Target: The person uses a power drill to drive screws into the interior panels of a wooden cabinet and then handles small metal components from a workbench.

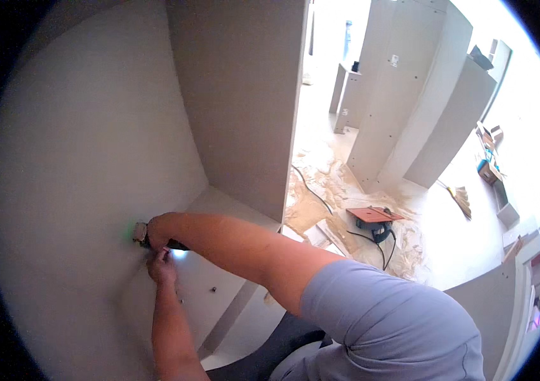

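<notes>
I am working inside an open grey cabinet, where my right fingers [157,233] are curled closed around a dark hand tool [177,245]. The tool is held low in the recess, close to the large grey panel [86,140] on my left; a blocky, lighter grey end [140,233] projects past the hand on that side, with a faint green glow on the panel beside it. A bright white light shows just below the tool's body. My left fingers [160,256] are bunched directly beneath the tool, next to my right; whether they pinch a small part or only touch the tool, I cannot tell. My right forearm crosses above the lower board [200,273], on which a small dark fitting [213,289] is noted, standing apart from both hands. An upright panel [238,95] bounds the recess on its far side. Beyond it, the floor is littered with torn sheeting [311,197], on which a power saw [374,222] with an orange-red base plate and a dark cable lies. Farther off, a pale cabinet [397,89] stands upright, with a broom [460,202] and some boxes [489,171] to its right.
</notes>
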